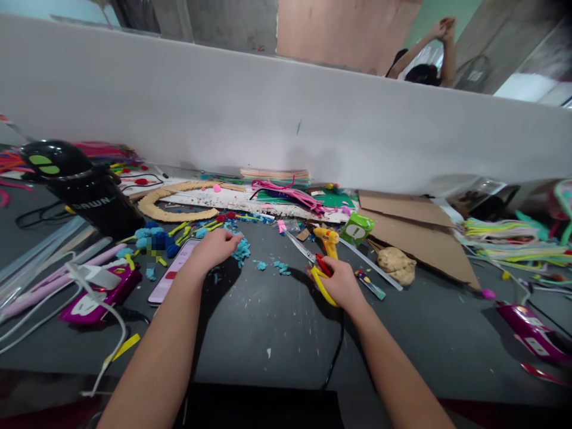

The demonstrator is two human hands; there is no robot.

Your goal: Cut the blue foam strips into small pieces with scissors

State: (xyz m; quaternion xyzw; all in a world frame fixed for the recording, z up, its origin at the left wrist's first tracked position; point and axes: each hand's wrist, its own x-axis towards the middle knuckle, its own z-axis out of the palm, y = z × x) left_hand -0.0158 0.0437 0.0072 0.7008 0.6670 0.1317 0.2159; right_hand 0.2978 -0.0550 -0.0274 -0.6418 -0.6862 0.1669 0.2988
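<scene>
In my right hand (337, 283) is a pair of scissors (322, 268) with red and yellow handles, the blades pointing away to the upper left. My left hand (217, 247) rests at the edge of a small heap of blue fuzzy clippings (242, 251), its fingers curled in and pressed together. Whether anything is inside those fingers is hidden. Smaller tufts of blue clippings (281, 268) lie between the two hands. Just beyond the scissors is a yellow hot glue gun (328, 239). A phone (172, 275) lies under my left forearm's outer side, beside blue pompoms (165, 241) on yellow-green stems.
A black tumbler (96, 199) stands at the left, near a purple power strip (102, 295) with white cables. Behind lies a tan C-shaped ring (156, 208). Cardboard sheets (415, 238), a crumpled tan lump (396, 266) and a green packet (357, 228) are at the right. Beyond the partition (268, 113), a person raises both arms.
</scene>
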